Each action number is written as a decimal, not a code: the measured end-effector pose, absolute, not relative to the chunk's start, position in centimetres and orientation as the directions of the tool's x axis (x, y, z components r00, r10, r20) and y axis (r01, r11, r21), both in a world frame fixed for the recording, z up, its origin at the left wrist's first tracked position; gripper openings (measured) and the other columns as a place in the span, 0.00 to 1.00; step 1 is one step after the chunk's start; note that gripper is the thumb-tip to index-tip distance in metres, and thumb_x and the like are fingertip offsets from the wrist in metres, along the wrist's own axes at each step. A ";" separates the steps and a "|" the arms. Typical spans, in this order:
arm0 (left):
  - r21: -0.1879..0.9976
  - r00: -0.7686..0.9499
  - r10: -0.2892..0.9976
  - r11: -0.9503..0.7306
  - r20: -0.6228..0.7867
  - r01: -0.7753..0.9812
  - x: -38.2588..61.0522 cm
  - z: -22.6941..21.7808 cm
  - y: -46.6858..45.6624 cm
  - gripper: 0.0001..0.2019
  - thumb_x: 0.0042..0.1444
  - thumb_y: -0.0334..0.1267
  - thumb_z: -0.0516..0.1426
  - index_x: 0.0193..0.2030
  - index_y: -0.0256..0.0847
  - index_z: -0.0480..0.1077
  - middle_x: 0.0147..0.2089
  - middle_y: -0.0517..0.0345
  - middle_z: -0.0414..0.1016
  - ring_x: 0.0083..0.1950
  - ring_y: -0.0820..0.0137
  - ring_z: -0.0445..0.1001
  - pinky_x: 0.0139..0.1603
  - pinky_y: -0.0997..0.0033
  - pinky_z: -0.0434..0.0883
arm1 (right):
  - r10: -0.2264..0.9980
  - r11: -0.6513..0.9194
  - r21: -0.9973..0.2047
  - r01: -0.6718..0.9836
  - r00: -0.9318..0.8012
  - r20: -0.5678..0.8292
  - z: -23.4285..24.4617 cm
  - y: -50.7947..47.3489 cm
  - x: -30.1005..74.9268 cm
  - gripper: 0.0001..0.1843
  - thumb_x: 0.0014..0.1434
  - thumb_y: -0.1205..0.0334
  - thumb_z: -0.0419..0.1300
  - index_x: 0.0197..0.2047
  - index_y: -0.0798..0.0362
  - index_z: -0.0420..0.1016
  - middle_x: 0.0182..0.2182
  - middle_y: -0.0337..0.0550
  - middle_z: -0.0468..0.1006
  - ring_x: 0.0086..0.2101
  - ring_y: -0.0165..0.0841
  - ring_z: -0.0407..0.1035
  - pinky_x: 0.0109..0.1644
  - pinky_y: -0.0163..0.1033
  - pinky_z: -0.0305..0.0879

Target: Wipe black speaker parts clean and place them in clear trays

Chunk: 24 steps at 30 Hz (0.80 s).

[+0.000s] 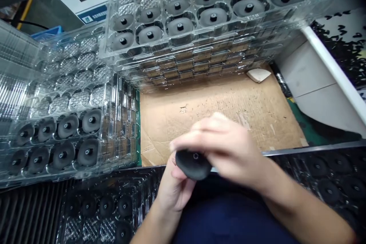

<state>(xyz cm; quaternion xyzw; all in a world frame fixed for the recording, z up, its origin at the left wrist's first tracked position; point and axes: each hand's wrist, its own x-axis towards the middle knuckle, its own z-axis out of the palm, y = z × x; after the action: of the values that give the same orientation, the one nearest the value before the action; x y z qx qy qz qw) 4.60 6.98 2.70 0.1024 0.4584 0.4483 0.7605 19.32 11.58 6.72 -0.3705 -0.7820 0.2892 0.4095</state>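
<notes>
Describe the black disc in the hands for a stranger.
In front of a cardboard sheet flanked by clear plastic trays, the left hand and right hand pinch a black disc with a central hub. Unlike its neighbours, it sits in no tray pocket.

Two bare hands meet low in the centre of the view. The right hand [220, 145] arches over from the right, fingers [200, 133] curled and pointing left, above the left hand [174, 187], which cups upward, its forearm [154, 225] angled in from below.
</notes>
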 end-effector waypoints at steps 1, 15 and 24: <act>0.562 0.195 0.794 0.557 -0.575 -0.611 4.5 2.8 7.1 0.31 0.26 0.55 0.70 0.41 0.47 0.78 0.43 0.60 0.80 0.47 0.59 0.77 0.54 0.64 0.72 | 0.881 0.455 -0.803 0.384 -0.326 0.343 5.8 11.7 20.0 0.15 0.64 0.70 0.51 0.43 0.50 0.78 0.36 0.37 0.80 0.36 0.28 0.72 0.40 0.37 0.61; 0.510 0.260 0.857 0.482 -0.445 -0.712 4.4 3.0 7.2 0.27 0.36 0.46 0.69 0.48 0.50 0.75 0.50 0.61 0.79 0.50 0.65 0.77 0.52 0.73 0.72 | 0.995 0.062 -0.888 0.456 0.039 0.090 2.9 8.8 20.3 0.11 0.63 0.63 0.55 0.46 0.50 0.76 0.38 0.42 0.79 0.33 0.31 0.72 0.30 0.35 0.65; 0.584 0.230 0.858 0.487 -0.459 -0.650 4.1 3.3 6.8 0.22 0.41 0.40 0.69 0.46 0.52 0.74 0.49 0.64 0.77 0.50 0.68 0.75 0.53 0.74 0.70 | 0.877 0.385 -0.851 0.358 -0.428 0.217 8.2 8.5 17.5 0.11 0.62 0.72 0.52 0.42 0.57 0.75 0.32 0.41 0.78 0.32 0.29 0.70 0.37 0.35 0.64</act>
<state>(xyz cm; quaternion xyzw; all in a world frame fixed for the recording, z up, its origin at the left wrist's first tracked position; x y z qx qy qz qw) 4.12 6.84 3.25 0.1358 0.3831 0.4880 0.7724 17.51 8.52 8.19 -0.4081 -0.7569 0.3756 0.3456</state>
